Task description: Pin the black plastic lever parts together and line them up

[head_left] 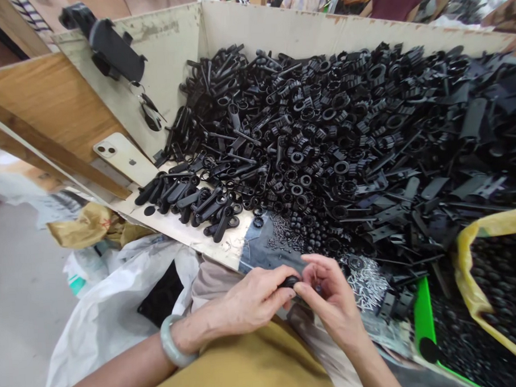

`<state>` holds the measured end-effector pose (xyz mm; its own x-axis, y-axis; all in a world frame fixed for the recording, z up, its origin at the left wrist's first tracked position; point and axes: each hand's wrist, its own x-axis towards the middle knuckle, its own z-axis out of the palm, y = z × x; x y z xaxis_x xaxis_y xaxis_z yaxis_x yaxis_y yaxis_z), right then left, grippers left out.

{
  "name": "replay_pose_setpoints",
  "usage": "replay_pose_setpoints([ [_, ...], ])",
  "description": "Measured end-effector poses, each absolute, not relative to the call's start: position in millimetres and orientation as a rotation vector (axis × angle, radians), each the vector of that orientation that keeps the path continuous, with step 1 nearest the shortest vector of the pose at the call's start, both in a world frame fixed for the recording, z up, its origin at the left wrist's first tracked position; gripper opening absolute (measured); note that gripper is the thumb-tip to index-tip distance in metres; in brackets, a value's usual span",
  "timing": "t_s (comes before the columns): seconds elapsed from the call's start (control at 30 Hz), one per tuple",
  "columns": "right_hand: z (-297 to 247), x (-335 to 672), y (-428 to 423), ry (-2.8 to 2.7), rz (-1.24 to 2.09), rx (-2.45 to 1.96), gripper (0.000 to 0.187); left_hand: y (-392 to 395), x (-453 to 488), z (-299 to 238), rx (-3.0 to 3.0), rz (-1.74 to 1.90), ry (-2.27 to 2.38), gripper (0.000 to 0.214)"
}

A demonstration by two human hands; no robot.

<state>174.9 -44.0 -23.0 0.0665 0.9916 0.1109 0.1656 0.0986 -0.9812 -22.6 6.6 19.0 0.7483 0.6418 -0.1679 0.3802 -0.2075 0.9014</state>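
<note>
My left hand (252,302) and my right hand (331,301) meet at the near edge of the work table, fingers pinched together on one small black plastic part (291,281). A pale green bangle (171,341) sits on my left wrist. Just beyond my fingertips lie small black rings and a heap of little metal screws (364,280). Farther back, a big pile of black plastic rings, levers and flat pieces (345,138) fills the table. A row of black lever-shaped parts (190,199) lies at the left of the pile.
A cream board wall (302,29) closes the table's back and left. A white phone (123,159) leans at the left, a black holder (115,48) above it. A yellow bag of black parts (496,280) and a green bin (423,317) stand right. White bags (113,302) lie below left.
</note>
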Motion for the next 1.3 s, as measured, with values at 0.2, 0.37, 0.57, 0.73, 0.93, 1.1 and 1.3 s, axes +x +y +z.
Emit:
replay_pose_setpoints([
  [0.2, -31.8, 162.3, -41.3, -0.932, 1.310, -1.314, 0.046, 5.2, -18.9, 3.9, 2.432, 0.324, 0.924, 0.040],
  [0.37, -30.5, 158.7, -30.2, -0.963, 1.279, -1.379, 0.039, 10.1, -24.2, 6.2, 1.953, 0.390, 1.078, 0.039],
  [0.57, -23.5, 162.0, -19.4, -1.263, 1.133, -1.339, 0.026, 17.1, -26.6, 16.2, 1.181, 0.236, 0.927, 0.021],
  [0.73, -24.8, 165.7, -15.8, -1.385, 1.228, -1.319, 0.031, 12.2, -23.8, 16.0, 1.021, 0.245, 0.968, 0.022],
  [0.93, -29.2, 171.9, -17.4, -1.509, 1.226, -1.292, 0.033, 9.9, -33.0, 8.9, 0.898, 0.248, 0.841, 0.032],
  [1.1, -24.8, 181.7, -14.3, -1.611, 1.308, -1.197, 0.034, 16.2, -41.0, 11.3, 0.869, 0.137, 0.704, 0.035],
  [1.3, -9.8, 186.6, -7.5, -1.719, 1.394, -1.096, 0.031, 16.4, -37.8, 8.6, 0.783, 0.119, 0.597, 0.032],
])
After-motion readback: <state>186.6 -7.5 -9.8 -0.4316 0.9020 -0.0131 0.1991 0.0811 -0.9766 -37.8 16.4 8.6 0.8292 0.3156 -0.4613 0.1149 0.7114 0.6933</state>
